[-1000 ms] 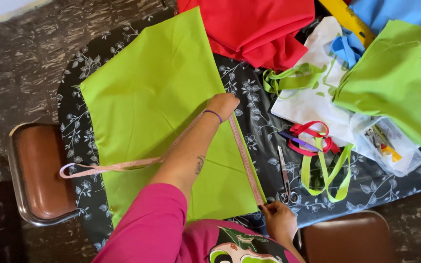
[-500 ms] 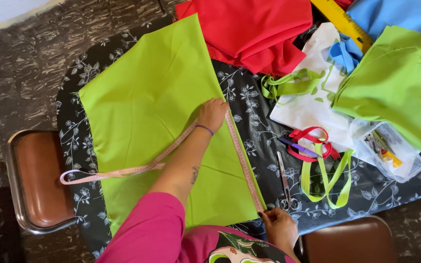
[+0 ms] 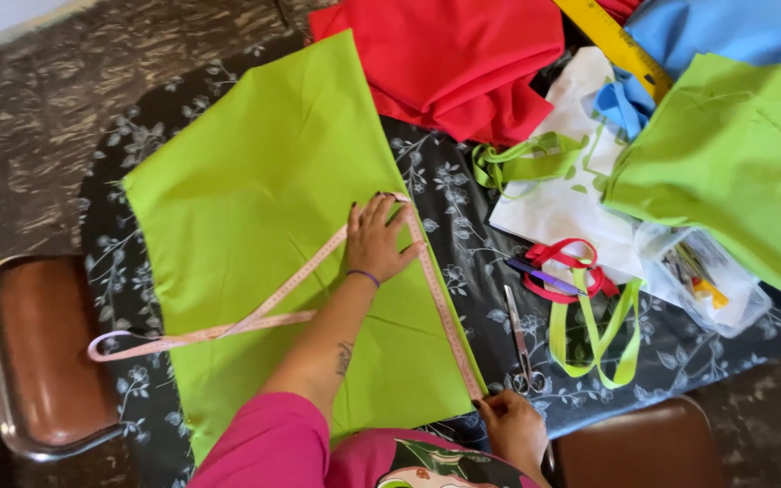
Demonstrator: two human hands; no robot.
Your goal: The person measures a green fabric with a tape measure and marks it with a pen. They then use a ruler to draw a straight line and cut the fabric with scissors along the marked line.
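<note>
On green cloth [image 3: 255, 181], two hands, one tape measure [image 3: 440, 298]

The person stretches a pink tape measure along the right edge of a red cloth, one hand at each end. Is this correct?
Not quite: the cloth under the tape measure is lime green, not red, as the head view shows. The left hand and right hand do pin the tape along its right edge.
</note>
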